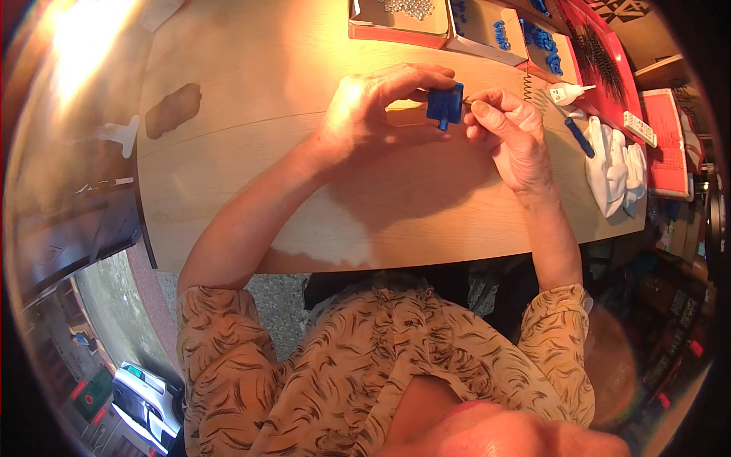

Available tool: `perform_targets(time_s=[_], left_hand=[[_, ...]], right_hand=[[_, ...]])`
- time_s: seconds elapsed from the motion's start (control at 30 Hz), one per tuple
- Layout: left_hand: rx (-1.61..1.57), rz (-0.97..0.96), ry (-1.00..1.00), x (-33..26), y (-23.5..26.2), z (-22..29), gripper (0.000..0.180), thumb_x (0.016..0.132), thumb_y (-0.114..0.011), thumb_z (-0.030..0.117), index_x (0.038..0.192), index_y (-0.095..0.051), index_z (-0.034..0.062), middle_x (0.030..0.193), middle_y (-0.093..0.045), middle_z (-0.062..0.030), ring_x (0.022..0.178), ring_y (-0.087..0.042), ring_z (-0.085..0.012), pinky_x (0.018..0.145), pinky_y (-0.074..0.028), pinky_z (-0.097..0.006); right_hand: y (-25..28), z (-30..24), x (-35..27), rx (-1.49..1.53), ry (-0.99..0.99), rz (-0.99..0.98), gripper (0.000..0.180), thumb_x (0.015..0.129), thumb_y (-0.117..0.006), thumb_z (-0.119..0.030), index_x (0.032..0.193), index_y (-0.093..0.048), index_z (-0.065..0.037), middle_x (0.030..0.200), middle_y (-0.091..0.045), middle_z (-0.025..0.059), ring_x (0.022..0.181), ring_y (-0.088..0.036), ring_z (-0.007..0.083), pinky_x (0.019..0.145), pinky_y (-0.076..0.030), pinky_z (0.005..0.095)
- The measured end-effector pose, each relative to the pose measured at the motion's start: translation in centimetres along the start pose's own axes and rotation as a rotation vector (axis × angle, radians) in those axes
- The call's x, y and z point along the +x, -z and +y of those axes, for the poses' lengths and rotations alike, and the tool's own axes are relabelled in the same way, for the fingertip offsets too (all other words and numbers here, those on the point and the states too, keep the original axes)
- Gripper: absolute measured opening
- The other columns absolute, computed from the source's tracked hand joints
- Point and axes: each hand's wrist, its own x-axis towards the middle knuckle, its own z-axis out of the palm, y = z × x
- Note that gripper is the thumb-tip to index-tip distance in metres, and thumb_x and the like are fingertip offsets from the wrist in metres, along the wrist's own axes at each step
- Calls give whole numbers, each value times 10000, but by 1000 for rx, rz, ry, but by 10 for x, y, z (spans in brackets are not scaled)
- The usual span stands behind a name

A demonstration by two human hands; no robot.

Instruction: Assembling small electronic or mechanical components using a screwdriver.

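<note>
1. The left hand (365, 110) pinches a small blue plastic block (445, 105) between thumb and fingers, held just above the table, upper centre of the frame.
2. The right hand (512, 133) meets the block from the right, its thumb and forefinger pressed together on something thin at the block's edge; what it is cannot be made out.
3. The wooden table (251, 152) is pale, smooth and curved along its near edge, which runs across the middle of the frame. Left of the hands there is broad open surface, with only a dark brown patch (173, 110) well apart at the upper left.
4. Just right of the right hand lie a thin coiled metal spring (527, 85), a small white bottle with a pointed tip (569, 93) and a blue pen-like tool (580, 138).
5. Further right, a crumpled white cloth (615, 171) reaches the table's right edge.
6. Along the top edge stand shallow cardboard trays (487, 34): one holds small silvery parts, the others blue plastic pieces (542, 38).
7. At the upper right a red tray (609, 57) holds dark springs, and a flat red package (664, 141) lies beside the cloth.
</note>
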Motion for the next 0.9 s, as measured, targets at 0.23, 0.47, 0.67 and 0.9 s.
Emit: perform_targets(time_s=[0.23,0.47,0.67,0.9], left_hand=[[-397,-6,102,-4,-2,-6,562,839,-755,-26,1362,-552,-4,1388,-566,-119,1256,-578,-239,1074,-517,-397],[-405,10,74,-5,-1,-3,510,826,-753,-52,1311,-598,-24,1361,-586,-134,1235,-587,-232,1070,-522,-392],[-391,4,123,-5,1,-1,506,821,-766,-36,1302,-610,-15,1347,-597,-119,1217,-599,-216,1056,-532,-377],[-390,12,130,-5,-1,-2,475,826,-769,-36,1275,-616,-13,1286,-620,-106,1186,-616,-213,1041,-542,-375]], right_hand=[[-4,-2,-3,-634,402,19,99,936,-684,-21,1029,-697,11,917,-701,58,833,-648,96,762,-523,227],[0,-4,-3,-425,241,-80,92,934,-679,2,1016,-686,41,964,-683,42,863,-639,98,789,-521,225],[-11,-3,-9,-598,413,-5,85,932,-687,-5,1008,-687,33,924,-686,43,844,-639,94,770,-517,215],[-10,4,-7,-525,330,50,75,928,-688,-1,995,-676,32,936,-680,30,877,-635,88,785,-514,216]])
